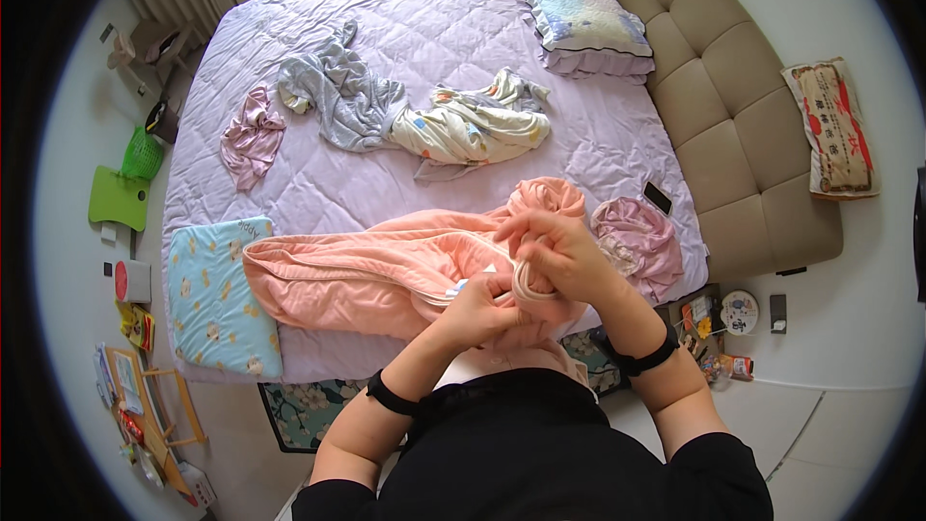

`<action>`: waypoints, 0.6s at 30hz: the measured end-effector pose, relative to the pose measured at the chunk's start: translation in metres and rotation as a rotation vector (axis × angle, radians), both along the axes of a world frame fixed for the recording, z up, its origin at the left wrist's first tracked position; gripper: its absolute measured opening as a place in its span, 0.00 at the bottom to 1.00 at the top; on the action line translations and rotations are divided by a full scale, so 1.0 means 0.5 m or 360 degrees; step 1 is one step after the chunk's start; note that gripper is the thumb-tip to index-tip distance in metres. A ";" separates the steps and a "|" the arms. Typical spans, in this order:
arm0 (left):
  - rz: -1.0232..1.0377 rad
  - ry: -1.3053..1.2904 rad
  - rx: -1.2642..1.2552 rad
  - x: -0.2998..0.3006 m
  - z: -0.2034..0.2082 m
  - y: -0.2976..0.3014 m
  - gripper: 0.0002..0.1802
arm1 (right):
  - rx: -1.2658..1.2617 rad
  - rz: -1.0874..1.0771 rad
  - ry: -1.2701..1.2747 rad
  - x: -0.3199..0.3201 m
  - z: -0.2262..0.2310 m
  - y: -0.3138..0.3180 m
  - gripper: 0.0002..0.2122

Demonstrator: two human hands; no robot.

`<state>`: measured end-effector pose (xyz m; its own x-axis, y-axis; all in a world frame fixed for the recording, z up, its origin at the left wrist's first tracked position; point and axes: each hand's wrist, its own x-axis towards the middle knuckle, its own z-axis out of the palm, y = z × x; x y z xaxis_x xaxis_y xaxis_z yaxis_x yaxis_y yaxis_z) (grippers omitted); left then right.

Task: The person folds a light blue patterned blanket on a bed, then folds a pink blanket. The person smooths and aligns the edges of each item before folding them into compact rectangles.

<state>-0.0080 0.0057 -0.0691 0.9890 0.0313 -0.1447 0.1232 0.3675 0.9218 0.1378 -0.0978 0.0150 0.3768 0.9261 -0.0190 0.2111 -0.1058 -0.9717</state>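
Note:
A peach quilted garment [357,275] with pale piping lies stretched along the near side of the bed, its right end bunched up. My left hand [479,311] is closed on the fabric near a small white-and-blue label [457,287]. Just above and to the right, my right hand [559,256] has its fingers curled round a gathered fold of the same garment. The fingertips are partly hidden by cloth. Beside the right hand lies a crumpled pink satin garment [644,241]. A folded light-blue patterned cloth [217,299] touches the garment's left end.
The lilac bed cover [386,198] bears a grey and cream printed garment heap [463,125], a small pink garment [253,140], a phone [658,197] and stacked pillows [584,14]. A padded headboard [733,106] borders the right. A nightstand [693,314] stands near right.

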 end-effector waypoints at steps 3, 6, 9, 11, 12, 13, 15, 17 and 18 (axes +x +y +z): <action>0.0347 -0.0008 0.0132 -0.003 0.037 -0.011 0.15 | 0.0194 -0.0143 0.0207 -0.001 -0.028 0.005 0.21; 0.0607 -0.0032 0.0470 -0.011 0.034 -0.017 0.15 | 0.0252 -0.0098 0.0148 -0.009 -0.030 -0.003 0.30; 0.1069 -0.0406 0.1145 -0.008 0.049 -0.021 0.15 | 0.0316 -0.0198 0.0206 -0.026 -0.029 -0.007 0.30; 0.0909 -0.0435 0.1071 -0.009 0.081 -0.020 0.15 | 0.0304 -0.0229 0.0257 -0.036 -0.024 -0.009 0.29; 0.0830 -0.0450 0.1033 -0.008 0.091 -0.020 0.14 | 0.0284 -0.0224 0.0249 -0.041 -0.021 -0.010 0.29; 0.0780 -0.0480 0.0956 -0.004 0.079 -0.021 0.13 | 0.0265 -0.0219 0.0241 -0.044 -0.019 -0.013 0.28; 0.0688 -0.0546 0.0810 0.008 0.044 -0.017 0.10 | 0.0237 -0.0202 0.0097 -0.043 -0.022 -0.021 0.26; 0.0667 -0.0396 0.0697 -0.005 0.034 -0.015 0.08 | 0.0222 -0.0227 0.0023 -0.043 -0.016 -0.029 0.24; 0.0700 -0.0388 0.0719 -0.009 0.038 -0.011 0.08 | 0.0221 -0.0261 0.0021 -0.047 -0.003 -0.033 0.23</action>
